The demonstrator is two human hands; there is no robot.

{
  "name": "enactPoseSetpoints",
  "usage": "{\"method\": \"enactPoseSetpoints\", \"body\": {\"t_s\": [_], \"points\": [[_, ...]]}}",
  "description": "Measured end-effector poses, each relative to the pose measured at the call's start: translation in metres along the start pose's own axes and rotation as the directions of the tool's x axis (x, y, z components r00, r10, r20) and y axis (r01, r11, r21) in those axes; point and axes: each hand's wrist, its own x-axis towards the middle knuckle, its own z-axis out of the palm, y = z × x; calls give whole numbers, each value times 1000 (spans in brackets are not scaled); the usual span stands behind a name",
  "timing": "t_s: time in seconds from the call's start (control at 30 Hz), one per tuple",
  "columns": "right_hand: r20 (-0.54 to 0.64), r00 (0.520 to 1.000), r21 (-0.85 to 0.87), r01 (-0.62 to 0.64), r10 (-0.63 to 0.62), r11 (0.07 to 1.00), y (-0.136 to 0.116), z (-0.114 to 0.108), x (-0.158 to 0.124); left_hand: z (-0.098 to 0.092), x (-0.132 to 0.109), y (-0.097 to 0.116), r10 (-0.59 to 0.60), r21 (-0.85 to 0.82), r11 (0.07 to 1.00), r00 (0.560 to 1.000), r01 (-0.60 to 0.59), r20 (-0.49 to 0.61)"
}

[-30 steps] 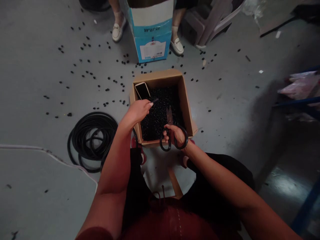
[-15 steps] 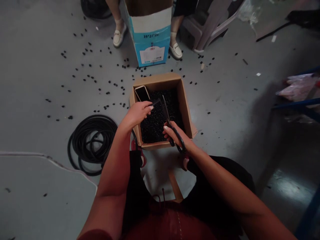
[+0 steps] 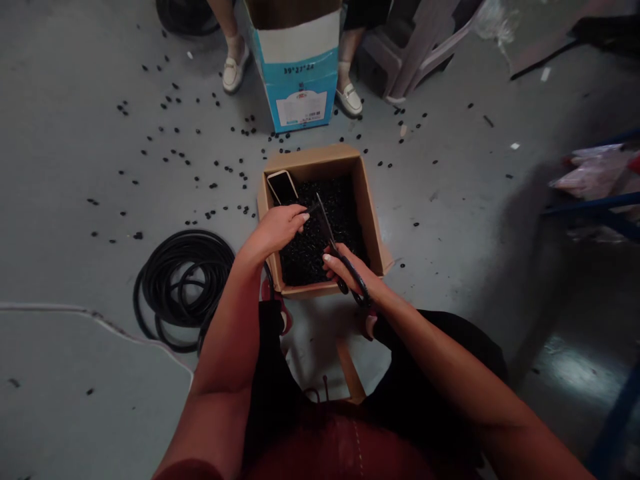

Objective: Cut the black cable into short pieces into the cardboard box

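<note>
Over the open cardboard box (image 3: 379,220), my left hand (image 3: 280,227) pinches the end of a black rubber hose (image 3: 312,209). My right hand (image 3: 345,265) grips a pair of black-handled scissors (image 3: 326,223), their blades pointing up and left against the hose end. Many small black cut pieces (image 3: 310,257) fill the box beneath both hands. A phone with a dark screen (image 3: 283,187) leans in the box's far left corner. Left of the box lies a coil of the black hose (image 3: 173,303) on the floor, partly hidden by my left forearm.
A blue and white carton (image 3: 303,87) stands beyond the box, between another person's feet in white shoes (image 3: 233,72). Black rings lie scattered over the grey floor. A plastic stool (image 3: 413,53) is at the back, a blue frame (image 3: 600,205) at right, and a white cable (image 3: 125,331) at left.
The scissor blades have moved slightly left, closer to my left hand and the hose end. The whole view has shifted a little. Both hands keep their hold.
</note>
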Motion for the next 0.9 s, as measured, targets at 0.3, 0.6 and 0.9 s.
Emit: {"method": "enactPoseSetpoints", "body": {"t_s": [0.3,0.6,0.9], "points": [[-6,1000,-3,-2,2,1000,-1,1,-2,-2,-2,2,-31,-38,999,994,27,-109],[-43,999,80,-2,5,997,1,11,-4,4,-7,6,-28,-144,989,954,-16,-299],[-252,964,413,185,-83,892,8,47,-30,64,-54,50,-6,-514,847,966,-133,-260]]}}
